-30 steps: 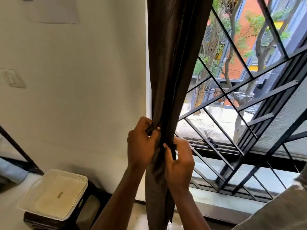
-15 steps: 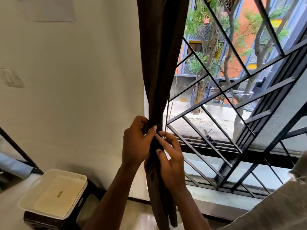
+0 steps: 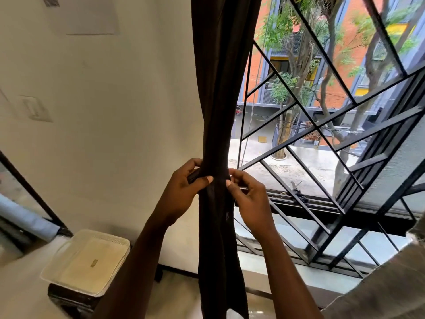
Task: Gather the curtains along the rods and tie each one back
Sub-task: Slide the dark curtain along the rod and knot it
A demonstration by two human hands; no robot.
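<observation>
Compared with half a second ago, the curtain (image 3: 220, 100) is drawn into a tighter, narrower column, and more of the window grille (image 3: 317, 125) is uncovered to its right. The right hand (image 3: 251, 199), which was laid across the front of the cloth, is now placed at the curtain's right edge. The left hand (image 3: 181, 194) is kept on the left side, as before.

One dark brown curtain is seen, hung between the white wall (image 3: 115, 134) and the grille and bunched at the level of the hands. Two hands are raised to it. One dark strap (image 3: 193, 178) is held in the curled fingers of the left hand, with the thumb pressed across the front of the cloth. The right edge of the curtain is pinched between the thumb and forefinger of the right hand. Whether the strap's other end is also caught there cannot be told.

One switch (image 3: 34, 109) and one sheet of paper (image 3: 87, 17) are fixed to the wall. One white tray (image 3: 85, 263) is set on one dark stool (image 3: 69, 295) at the lower left.
</observation>
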